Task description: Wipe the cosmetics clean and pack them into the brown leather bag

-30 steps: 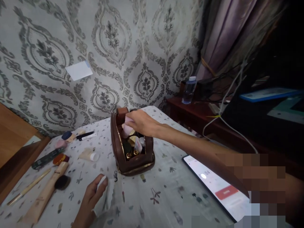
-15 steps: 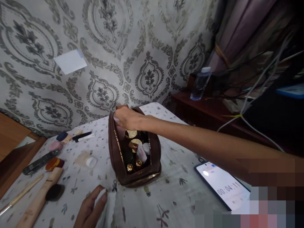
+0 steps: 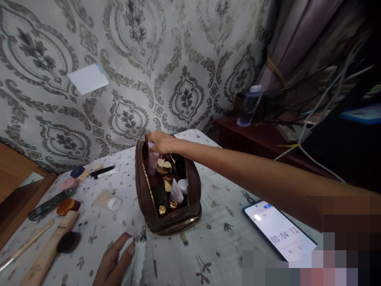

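A brown zippered makeup bag (image 3: 195,178) stands unzipped on a patterned cloth, holding gold-topped containers (image 3: 162,209), a white cap (image 3: 182,186) and a white labelled piece (image 3: 176,193). Reaching into its far end, my right hand (image 3: 162,142) has its fingers closed at the top of a pale pink item (image 3: 153,162), whose lower part is in shadow. My left hand (image 3: 116,260) rests in front of the bag, thumb and forefinger closed around a white tissue-like piece (image 3: 127,243), mostly hidden by the hand.
On the left lie a clear tube with a white cap (image 3: 108,201), a dark-haired makeup brush (image 3: 69,241), a beige tube (image 3: 49,252), an amber jar (image 3: 68,206) and a pink sponge (image 3: 69,184). A phone showing a timer (image 3: 279,230) lies right; a water bottle (image 3: 250,106) stands behind.
My right hand has shifted slightly right within the bag's far end, and the pink item beneath it shows more clearly. Gold pieces inside have moved a little. My left hand stays put.
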